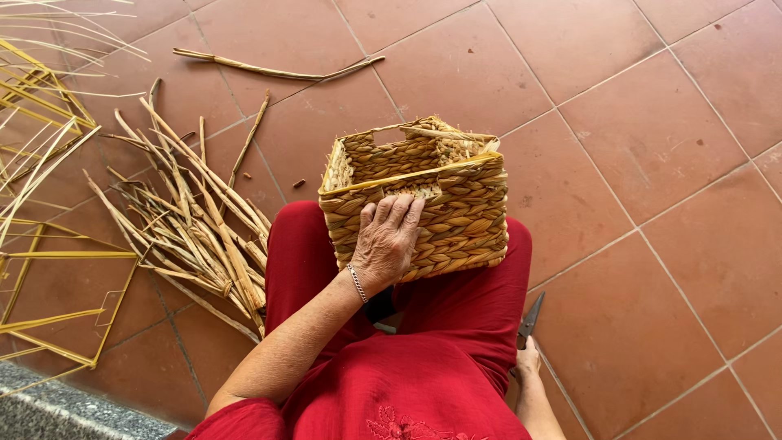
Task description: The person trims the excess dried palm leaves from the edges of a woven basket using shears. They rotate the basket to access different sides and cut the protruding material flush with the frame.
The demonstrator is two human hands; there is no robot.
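On the lap, across red-trousered knees, sits a rectangular woven basket (423, 200) of tan braided fibre with a yellow frame rim, tipped so its opening faces away and upward. Left hand (387, 240): fingers spread flat, palm pressed against the near side wall of the basket, fingertips reaching the rim; not closed around anything. A thin bracelet (357, 282) circles that wrist. Right hand (528, 360): lowered beside the right thigh, close to the floor, closed on the handle end of a pair of dark scissors (531, 316), blades pointing forward over the tile; the grip itself is partly hidden by the leg. Terracotta tile floor (652, 147) all round. To the left of the knees lies a heap of dried reed stalks (191, 220), touching the floor, just beside the left leg. Farther left, yellow wire frames (49, 269) lie flat. One long bent stalk (277, 71) lies apart, ahead of the basket.
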